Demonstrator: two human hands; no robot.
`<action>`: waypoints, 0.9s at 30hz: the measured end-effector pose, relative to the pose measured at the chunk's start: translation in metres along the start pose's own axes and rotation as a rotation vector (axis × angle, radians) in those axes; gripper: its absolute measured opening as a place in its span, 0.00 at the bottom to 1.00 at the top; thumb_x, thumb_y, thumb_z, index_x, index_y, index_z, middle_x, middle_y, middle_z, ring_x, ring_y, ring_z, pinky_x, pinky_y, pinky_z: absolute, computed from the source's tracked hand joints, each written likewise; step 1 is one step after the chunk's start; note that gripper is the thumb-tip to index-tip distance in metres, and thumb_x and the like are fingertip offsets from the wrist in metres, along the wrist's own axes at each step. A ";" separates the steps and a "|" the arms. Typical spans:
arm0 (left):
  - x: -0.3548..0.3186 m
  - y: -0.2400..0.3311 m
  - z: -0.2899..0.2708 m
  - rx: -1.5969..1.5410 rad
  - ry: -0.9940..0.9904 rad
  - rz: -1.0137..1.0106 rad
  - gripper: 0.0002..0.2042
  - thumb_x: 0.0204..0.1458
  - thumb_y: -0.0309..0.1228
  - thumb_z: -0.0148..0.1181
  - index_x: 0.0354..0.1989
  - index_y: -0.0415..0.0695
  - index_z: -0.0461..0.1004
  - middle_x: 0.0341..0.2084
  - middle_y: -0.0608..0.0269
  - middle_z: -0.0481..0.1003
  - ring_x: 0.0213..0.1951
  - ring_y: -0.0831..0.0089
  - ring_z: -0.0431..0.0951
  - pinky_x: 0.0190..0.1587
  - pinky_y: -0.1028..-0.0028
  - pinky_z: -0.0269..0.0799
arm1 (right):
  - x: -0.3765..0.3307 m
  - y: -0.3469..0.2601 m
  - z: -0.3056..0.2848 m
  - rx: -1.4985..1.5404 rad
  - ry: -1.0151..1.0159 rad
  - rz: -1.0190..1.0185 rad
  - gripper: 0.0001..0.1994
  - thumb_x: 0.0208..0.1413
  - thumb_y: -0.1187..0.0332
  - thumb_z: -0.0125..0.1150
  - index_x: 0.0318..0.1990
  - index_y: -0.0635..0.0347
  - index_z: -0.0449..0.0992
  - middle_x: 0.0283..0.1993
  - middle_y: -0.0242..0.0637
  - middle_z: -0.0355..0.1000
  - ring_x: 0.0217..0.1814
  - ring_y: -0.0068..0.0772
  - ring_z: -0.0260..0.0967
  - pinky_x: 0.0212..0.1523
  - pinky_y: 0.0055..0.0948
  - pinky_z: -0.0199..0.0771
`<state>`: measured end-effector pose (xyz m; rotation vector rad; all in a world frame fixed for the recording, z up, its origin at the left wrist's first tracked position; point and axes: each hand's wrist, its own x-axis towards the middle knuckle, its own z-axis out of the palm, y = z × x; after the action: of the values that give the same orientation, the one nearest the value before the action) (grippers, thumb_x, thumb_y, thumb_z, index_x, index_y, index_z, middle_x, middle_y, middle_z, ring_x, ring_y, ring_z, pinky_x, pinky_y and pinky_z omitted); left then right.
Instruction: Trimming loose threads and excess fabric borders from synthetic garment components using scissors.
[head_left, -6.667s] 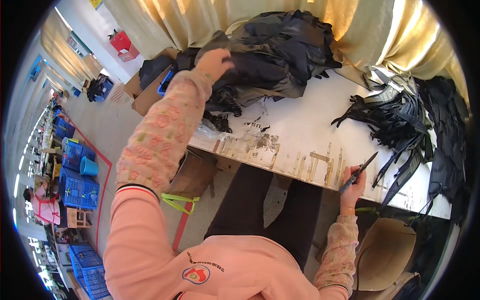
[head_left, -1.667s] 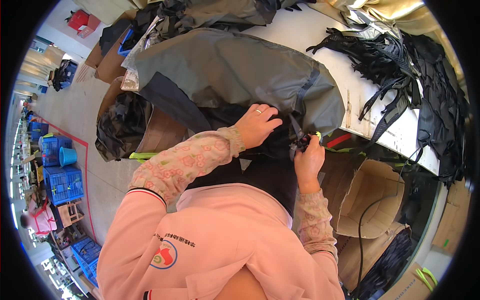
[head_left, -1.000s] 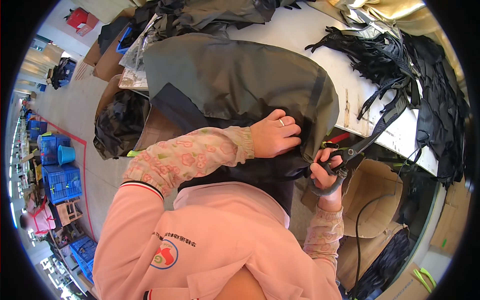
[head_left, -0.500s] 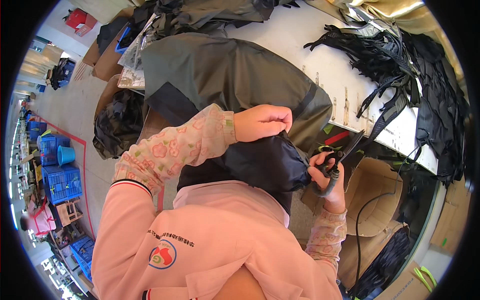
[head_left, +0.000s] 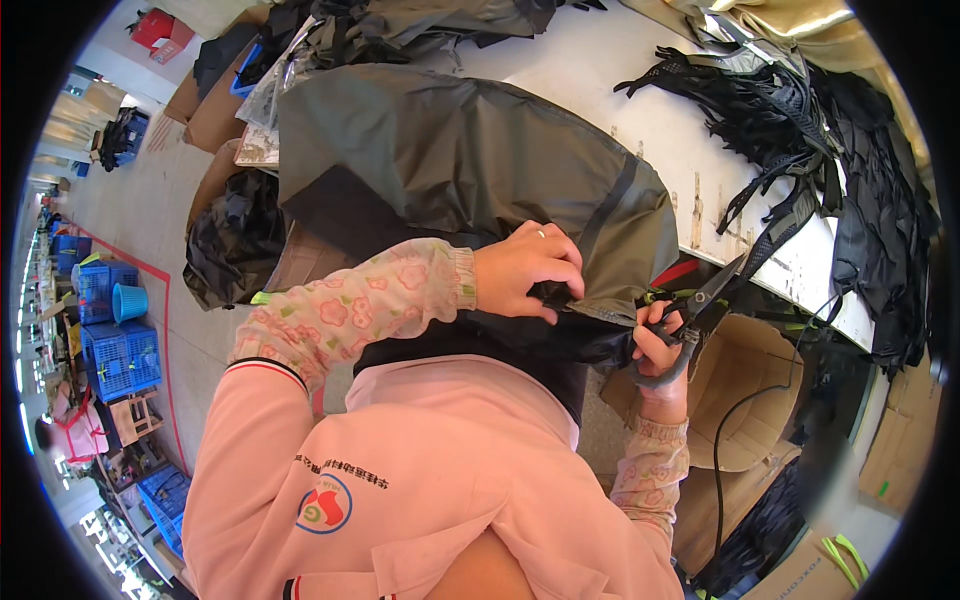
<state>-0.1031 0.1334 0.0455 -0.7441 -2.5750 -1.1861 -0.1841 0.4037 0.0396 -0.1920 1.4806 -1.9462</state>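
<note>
The left hand (head_left: 525,272) is clenched on the near edge of a large dark grey-green fabric piece (head_left: 450,160), pinching a fold of it between thumb and fingers just above the person's lap. The right hand (head_left: 655,340) grips the handles of black-bladed scissors (head_left: 700,300), whose 2 blades stand slightly parted and point up to the right, just right of that pinched edge. The fabric spreads from the grip far and left over the white worktable (head_left: 640,90), with a heap of black straps (head_left: 800,130) lying well apart at the far right.
</note>
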 end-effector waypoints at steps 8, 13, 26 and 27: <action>-0.001 -0.004 -0.008 -0.781 -0.062 -0.544 0.10 0.46 0.28 0.67 0.34 0.39 0.75 0.25 0.75 0.70 0.30 0.86 0.66 0.35 0.82 0.64 | -0.007 -0.012 0.002 -0.414 -0.011 0.030 0.16 0.44 0.68 0.72 0.34 0.59 0.68 0.26 0.31 0.69 0.22 0.22 0.65 0.24 0.20 0.64; 0.002 -0.007 -0.015 -0.723 -0.102 -0.589 0.12 0.44 0.30 0.69 0.34 0.38 0.75 0.24 0.71 0.72 0.28 0.84 0.68 0.34 0.79 0.66 | -0.001 -0.053 0.011 -1.346 -0.116 -0.325 0.24 0.30 0.60 0.78 0.30 0.62 0.69 0.23 0.41 0.67 0.22 0.40 0.66 0.26 0.33 0.65; 0.006 -0.020 -0.008 -0.638 -0.189 -0.715 0.09 0.43 0.19 0.65 0.32 0.39 0.73 0.24 0.75 0.70 0.28 0.86 0.68 0.31 0.83 0.63 | -0.007 -0.065 0.000 -1.546 -0.238 -0.375 0.26 0.34 0.46 0.70 0.29 0.61 0.72 0.23 0.47 0.72 0.31 0.52 0.73 0.32 0.43 0.71; 0.010 -0.020 -0.007 -0.657 -0.202 -0.712 0.09 0.43 0.18 0.64 0.33 0.39 0.73 0.25 0.75 0.71 0.28 0.86 0.68 0.32 0.84 0.63 | -0.015 -0.064 -0.002 -1.553 -0.177 -0.375 0.26 0.34 0.46 0.70 0.29 0.61 0.72 0.23 0.47 0.72 0.31 0.52 0.73 0.32 0.43 0.71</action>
<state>-0.1218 0.1205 0.0408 0.0160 -2.6909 -2.3355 -0.2006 0.4228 0.1008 -1.2999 2.5820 -0.5136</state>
